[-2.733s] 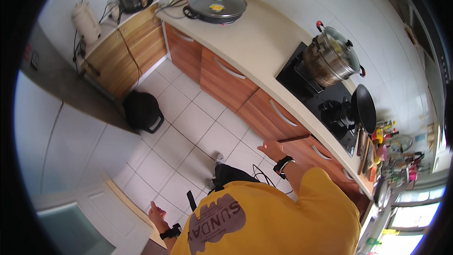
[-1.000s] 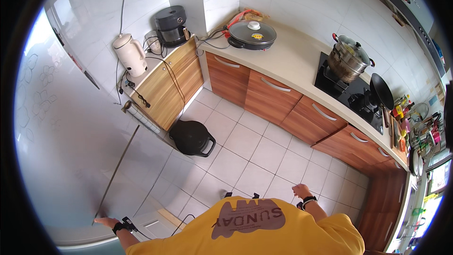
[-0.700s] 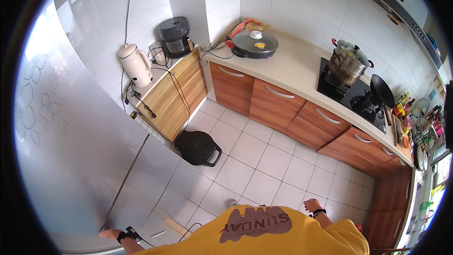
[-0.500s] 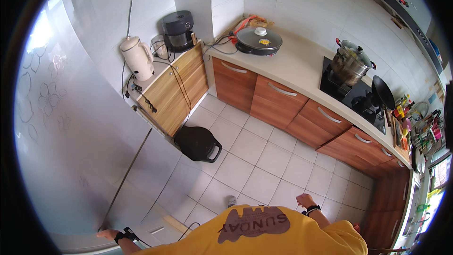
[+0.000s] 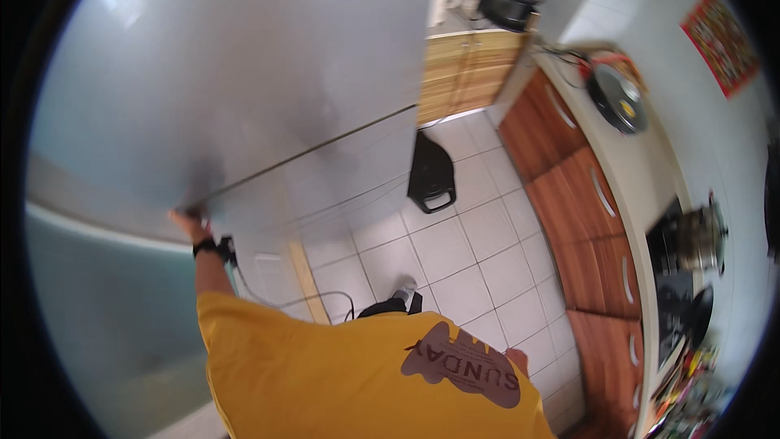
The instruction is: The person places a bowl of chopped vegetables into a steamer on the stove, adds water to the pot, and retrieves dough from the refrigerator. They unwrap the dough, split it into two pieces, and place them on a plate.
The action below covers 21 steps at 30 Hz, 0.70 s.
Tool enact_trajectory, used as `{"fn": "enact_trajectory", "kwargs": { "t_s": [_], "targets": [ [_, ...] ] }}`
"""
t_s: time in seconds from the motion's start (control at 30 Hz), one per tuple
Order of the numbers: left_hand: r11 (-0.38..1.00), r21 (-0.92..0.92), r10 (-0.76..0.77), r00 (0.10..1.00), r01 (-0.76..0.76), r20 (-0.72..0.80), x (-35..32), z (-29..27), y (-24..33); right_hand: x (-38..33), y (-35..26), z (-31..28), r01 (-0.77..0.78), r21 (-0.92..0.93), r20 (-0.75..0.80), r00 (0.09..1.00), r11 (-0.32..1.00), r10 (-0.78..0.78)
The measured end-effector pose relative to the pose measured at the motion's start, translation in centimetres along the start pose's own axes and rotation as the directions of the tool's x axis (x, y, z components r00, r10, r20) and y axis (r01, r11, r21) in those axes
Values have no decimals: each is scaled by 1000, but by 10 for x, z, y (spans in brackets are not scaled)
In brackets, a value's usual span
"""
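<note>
Swung round since the earlier frame, the view now puts the tall silvery fridge (image 5: 341, 49) large across ten to twelve o'clock and pushes the stove out to the right; the right hand (image 5: 517, 359) has slid mostly behind the yellow shirt (image 5: 325, 366). Next in size come the red-brown cabinets (image 5: 569, 219) at three o'clock, then the black handled thing (image 5: 435, 175) on the floor just off centre toward two, partly hidden by the fridge's edge. Smaller again, the glass-lidded pan (image 5: 617, 99) sits on the counter at two. Smallest, the left hand (image 5: 189, 226) is out at nine o'clock, at the left end of the fridge's dark seam (image 5: 309, 152). Blur hides whether its fingers touch or hook the edge; the right fingers cannot be told either. I judge the step in hand as getting a hold at that door edge; the next move calls for fingertips set firmly behind it.
</note>
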<state>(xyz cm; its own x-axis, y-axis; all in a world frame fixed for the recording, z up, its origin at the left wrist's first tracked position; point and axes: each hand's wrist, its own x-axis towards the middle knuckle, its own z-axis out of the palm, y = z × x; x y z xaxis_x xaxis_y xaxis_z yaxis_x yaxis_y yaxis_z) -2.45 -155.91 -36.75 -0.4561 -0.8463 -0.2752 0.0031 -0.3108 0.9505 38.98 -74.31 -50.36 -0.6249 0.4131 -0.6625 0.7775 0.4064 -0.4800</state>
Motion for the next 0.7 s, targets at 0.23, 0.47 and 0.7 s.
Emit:
{"fn": "enact_trajectory", "kwargs": {
  "t_s": [0.23,0.47,0.7],
  "targets": [
    [998,-21,-58,997,57,-46,-53,27,27,4,35,20,-226,343,53,974,912,222],
    [996,12,-91,995,91,36,-61,15,29,-31,-3,2,-199,340,20,979,919,204],
    [998,45,-50,995,46,89,-86,-39,5,-79,16,9,-181,263,-22,981,948,193]
  ]
}}
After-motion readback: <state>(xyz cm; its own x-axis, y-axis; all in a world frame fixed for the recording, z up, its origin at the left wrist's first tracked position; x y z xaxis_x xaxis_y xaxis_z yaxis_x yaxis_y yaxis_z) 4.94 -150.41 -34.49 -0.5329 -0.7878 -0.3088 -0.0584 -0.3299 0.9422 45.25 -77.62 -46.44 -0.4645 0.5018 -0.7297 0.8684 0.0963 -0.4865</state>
